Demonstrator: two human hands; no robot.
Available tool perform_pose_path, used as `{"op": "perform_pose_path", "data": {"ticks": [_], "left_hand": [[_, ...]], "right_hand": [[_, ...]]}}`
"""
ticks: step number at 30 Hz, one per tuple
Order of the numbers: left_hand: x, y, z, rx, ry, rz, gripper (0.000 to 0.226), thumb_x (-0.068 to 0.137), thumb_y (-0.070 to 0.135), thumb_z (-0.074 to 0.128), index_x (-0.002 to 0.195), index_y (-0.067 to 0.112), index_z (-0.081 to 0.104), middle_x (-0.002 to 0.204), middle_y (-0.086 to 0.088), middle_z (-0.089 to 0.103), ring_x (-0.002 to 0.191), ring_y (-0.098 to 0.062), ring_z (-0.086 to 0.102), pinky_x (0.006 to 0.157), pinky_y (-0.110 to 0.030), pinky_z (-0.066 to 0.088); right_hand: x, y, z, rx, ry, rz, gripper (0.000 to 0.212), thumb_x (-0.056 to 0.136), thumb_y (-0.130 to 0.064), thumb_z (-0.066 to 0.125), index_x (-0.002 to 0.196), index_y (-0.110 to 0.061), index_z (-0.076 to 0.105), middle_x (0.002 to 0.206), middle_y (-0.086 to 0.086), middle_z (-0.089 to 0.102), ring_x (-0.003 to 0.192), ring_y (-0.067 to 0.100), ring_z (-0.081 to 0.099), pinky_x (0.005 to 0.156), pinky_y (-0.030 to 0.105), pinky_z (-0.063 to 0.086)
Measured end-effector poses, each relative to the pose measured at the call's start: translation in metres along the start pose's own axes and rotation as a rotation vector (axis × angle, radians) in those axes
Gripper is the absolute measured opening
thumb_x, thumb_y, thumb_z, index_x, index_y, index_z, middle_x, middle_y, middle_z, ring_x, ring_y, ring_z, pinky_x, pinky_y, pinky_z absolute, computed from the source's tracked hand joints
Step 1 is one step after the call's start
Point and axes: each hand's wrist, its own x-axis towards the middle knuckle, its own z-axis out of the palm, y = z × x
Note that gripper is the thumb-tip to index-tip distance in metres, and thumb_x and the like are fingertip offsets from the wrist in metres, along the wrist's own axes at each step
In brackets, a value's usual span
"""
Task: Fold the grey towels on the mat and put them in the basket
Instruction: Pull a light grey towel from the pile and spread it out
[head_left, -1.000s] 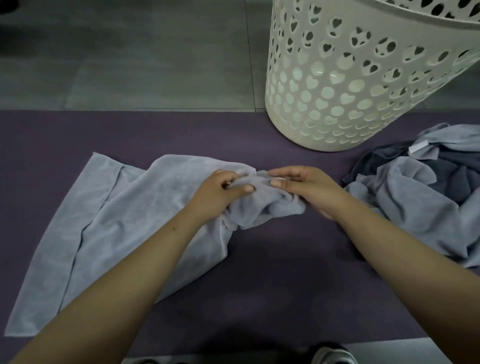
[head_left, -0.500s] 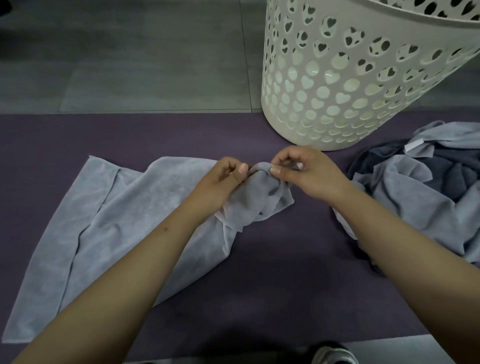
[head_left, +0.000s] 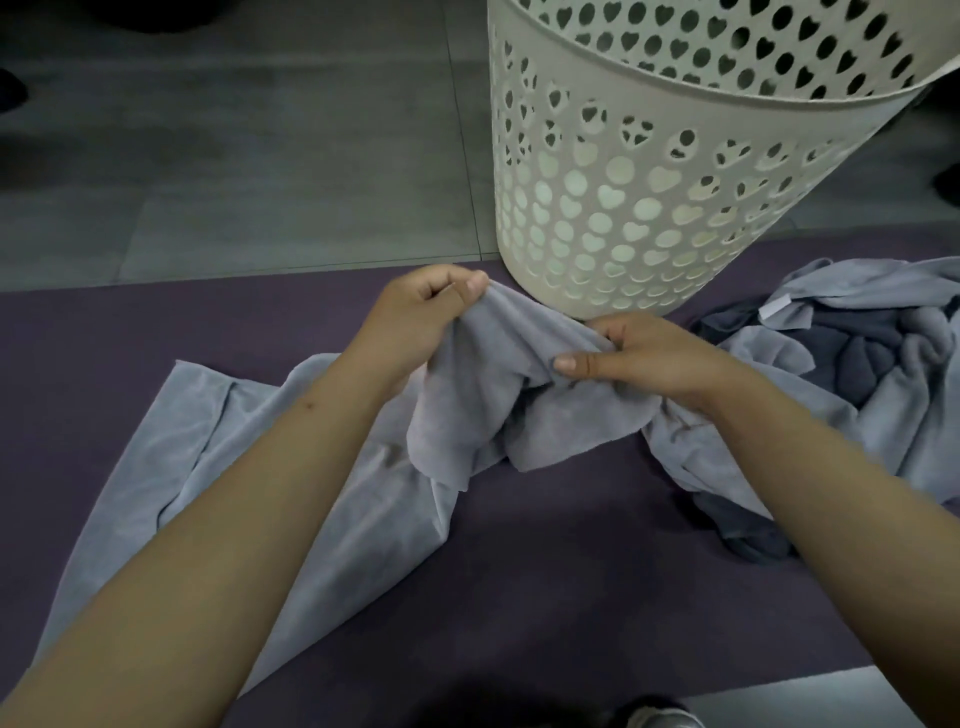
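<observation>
Both hands, left hand (head_left: 423, 317) & right hand (head_left: 644, 358), now pinching the light grey towel (head_left: 483, 395) edge mid-frame, lifted & spread vs a sec ago, so prob finding corners, basket (head_left: 649, 218) upper right.

Grey floor tiles (head_left: 234, 171) with thin dark grout lines (head_left: 460, 130) fill the far side of the room. The light is dim and even. A paler strip of floor (head_left: 810, 696) shows at the near edge.

Two hands (head_left: 423, 322) (head_left: 649, 358), one basket (head_left: 675, 171), one mat (head_left: 571, 571), several grey towels (head_left: 311, 467)

Light grey towel (head_left: 291, 467) lies crumpled on purple mat (head_left: 545, 597), beside white basket (head_left: 649, 208).
</observation>
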Motion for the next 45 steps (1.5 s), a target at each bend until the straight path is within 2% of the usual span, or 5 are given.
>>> {"op": "perform_pose_path", "data": {"ticks": [9,20,35,38,45], "left_hand": [[0.009,0.032,0.028,0.311,-0.058,0.051,0.027,0.093,0.037,0.057,0.084,0.013,0.067,0.072,0.010,0.055,0.051,0.004,0.043,0.048,-0.014,0.035],[0.019,0.106,0.103,0.171,-0.651,-0.056,0.035,0.075,0.042,0.069,0.090,0.011,0.063,0.079,0.001,0.061,0.073,-0.008,0.055,0.070,-0.021,0.044],[0.039,0.138,0.148,0.554,-0.673,-0.012,0.032,0.079,0.051,0.070,0.093,0.022,0.069,0.090,0.008,0.073,0.081,-0.005,0.067,0.075,-0.018,0.050],[0.045,0.137,0.157,0.404,-0.563,-0.072,0.021,0.085,0.038,0.068,0.086,0.018,0.067,0.068,0.009,0.069,0.059,-0.004,0.063,0.050,-0.014,0.044],[0.058,0.125,0.158,-0.053,-0.331,-0.176,0.008,0.093,0.020,0.059,0.090,0.016,0.065,0.078,0.003,0.071,0.077,-0.010,0.065,0.076,-0.024,0.051]], "right_hand": [[-0.029,0.010,-0.064,0.194,0.426,0.025,0.030,0.075,-0.038,0.076,0.084,-0.014,0.061,0.074,-0.001,0.060,0.071,0.016,0.059,0.068,0.031,0.046],[-0.061,-0.003,-0.081,0.511,0.546,-0.211,0.012,0.071,-0.028,0.078,0.081,-0.027,0.070,0.068,-0.001,0.068,0.071,0.008,0.063,0.078,0.024,0.048],[-0.076,0.041,-0.092,0.636,0.610,-0.183,0.020,0.088,-0.031,0.063,0.081,-0.012,0.063,0.073,0.006,0.061,0.065,0.010,0.056,0.060,0.023,0.043],[-0.070,0.047,-0.079,0.855,0.533,-0.196,0.036,0.084,-0.049,0.058,0.094,-0.015,0.064,0.097,0.003,0.070,0.093,0.013,0.065,0.083,0.033,0.050],[-0.066,0.085,-0.052,0.428,0.212,0.007,0.026,0.085,-0.032,0.069,0.096,-0.009,0.068,0.098,0.008,0.071,0.098,0.026,0.066,0.090,0.042,0.052]]}}
